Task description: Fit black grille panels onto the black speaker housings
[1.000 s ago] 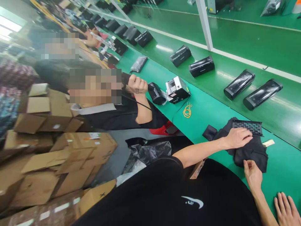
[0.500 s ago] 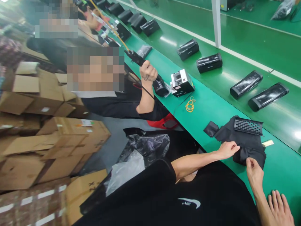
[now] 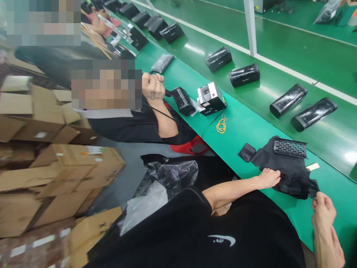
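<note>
My left hand [image 3: 269,178] is closed on the left edge of a thin black cloth piece [image 3: 294,183], over the near end of a black cloth pile [image 3: 269,156]. My right hand [image 3: 324,209] pinches a right-hand corner of the same piece, stretching it out sideways. On the far part of the pile lies a black perforated speaker grille [image 3: 290,147]. A small dark folded square [image 3: 247,152] sits at the pile's left. A pale strip [image 3: 312,166] lies at its right. Behind my right wrist, part of another hand [image 3: 337,247] shows.
A co-worker's raised fist [image 3: 153,86] is left of a black-and-white box device [image 3: 212,98] and a black cylindrical speaker [image 3: 182,101]. Yellow cord [image 3: 221,124] lies on the green bench. More speakers [image 3: 314,114] stand beyond it. Cardboard cartons [image 3: 92,163] crowd the left.
My right hand has moved right, drawing the cloth corner outward, while my left hand keeps its place. The co-worker's fist has lowered and moved left, and the view has shifted slightly.
</note>
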Demonstrator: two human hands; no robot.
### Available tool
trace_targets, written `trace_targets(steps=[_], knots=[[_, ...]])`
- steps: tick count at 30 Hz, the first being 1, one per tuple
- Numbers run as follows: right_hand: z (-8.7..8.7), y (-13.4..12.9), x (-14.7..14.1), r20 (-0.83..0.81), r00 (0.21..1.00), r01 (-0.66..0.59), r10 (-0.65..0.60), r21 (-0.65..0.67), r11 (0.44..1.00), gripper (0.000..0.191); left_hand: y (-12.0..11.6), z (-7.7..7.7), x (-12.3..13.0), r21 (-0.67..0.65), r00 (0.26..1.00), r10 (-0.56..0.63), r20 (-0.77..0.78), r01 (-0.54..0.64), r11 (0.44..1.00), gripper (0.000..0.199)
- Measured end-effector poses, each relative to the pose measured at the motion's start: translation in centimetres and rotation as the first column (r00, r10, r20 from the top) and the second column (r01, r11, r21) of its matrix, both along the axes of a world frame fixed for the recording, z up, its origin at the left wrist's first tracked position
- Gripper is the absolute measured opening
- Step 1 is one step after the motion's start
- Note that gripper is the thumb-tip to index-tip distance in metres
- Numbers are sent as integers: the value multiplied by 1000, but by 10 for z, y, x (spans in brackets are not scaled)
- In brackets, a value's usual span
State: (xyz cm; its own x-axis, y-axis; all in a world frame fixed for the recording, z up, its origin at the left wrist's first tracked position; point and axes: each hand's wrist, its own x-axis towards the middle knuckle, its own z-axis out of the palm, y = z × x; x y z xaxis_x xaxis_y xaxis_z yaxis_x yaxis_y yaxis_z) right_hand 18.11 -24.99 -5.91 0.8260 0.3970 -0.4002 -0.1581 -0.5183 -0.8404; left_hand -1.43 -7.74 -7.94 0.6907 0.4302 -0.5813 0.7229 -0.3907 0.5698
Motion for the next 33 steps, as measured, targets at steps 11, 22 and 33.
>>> trace_targets(steps=[11, 22, 33], knots=[[56, -25, 86, 7, 954, 293, -301, 218, 931, 37, 12, 26, 0, 21, 996, 79, 35, -80, 997, 23], [77, 45, -33, 259, 915, -323, 309, 12, 946, 54, 26, 72, 45, -820, 717, 642, 272, -177, 545, 50], [69, 75, -3, -624, 768, -41, 141, 173, 984, 52, 61, 78, 14, -922, 711, 699, 77, -216, 321, 50]])
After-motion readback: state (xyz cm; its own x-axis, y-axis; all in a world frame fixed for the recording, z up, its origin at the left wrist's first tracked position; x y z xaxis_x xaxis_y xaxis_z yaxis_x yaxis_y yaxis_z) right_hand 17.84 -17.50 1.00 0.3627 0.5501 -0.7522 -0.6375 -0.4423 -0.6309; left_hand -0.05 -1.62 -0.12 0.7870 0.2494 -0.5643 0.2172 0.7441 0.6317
